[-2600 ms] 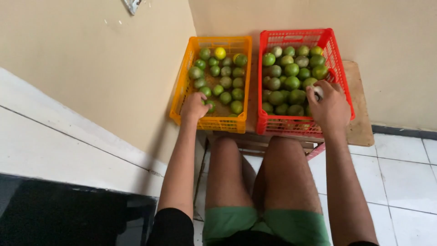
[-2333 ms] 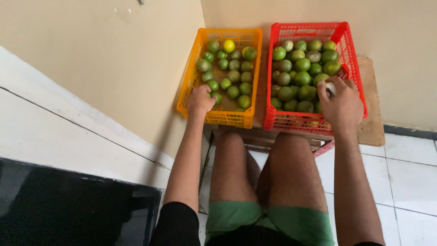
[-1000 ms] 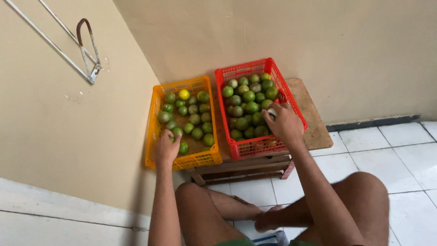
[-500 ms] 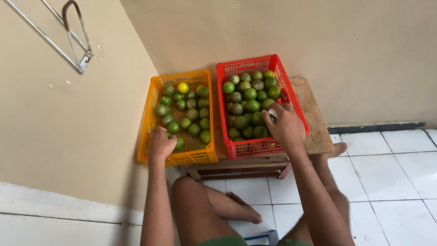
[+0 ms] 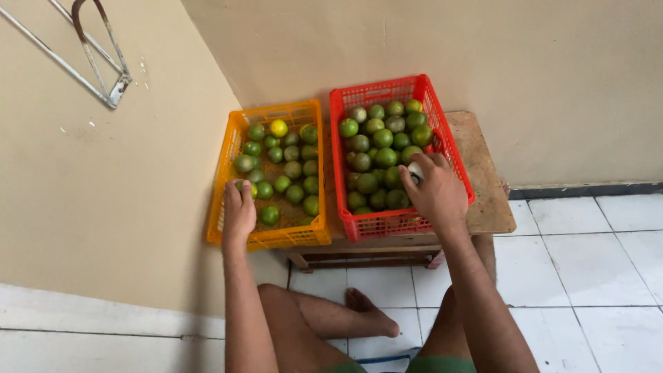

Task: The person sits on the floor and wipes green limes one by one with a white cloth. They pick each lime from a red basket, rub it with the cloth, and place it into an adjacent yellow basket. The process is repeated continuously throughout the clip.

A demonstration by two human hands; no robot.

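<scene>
Limes (image 5: 384, 138) fill the red crate (image 5: 452, 148) on the wooden counter (image 5: 487, 200); the right hand (image 5: 436, 193) rests on them, its fingers (image 5: 421, 163) curled round something pale, what exactly I cannot tell; the left hand (image 5: 239, 207) lies flat in the orange crate (image 5: 224, 173), fingers closed over a lime at the near-left corner. Firm, light, smooth-skinned fruit, likely to roll; best cupped whole. Against the frame half a second earlier, the camera sits further left; both hands stay put.

A wooden table (image 5: 487, 193) stands against a beige wall (image 5: 525, 62), on white floor tiles (image 5: 608, 276), with a metal bracket (image 5: 103, 65) mounted up left.
</scene>
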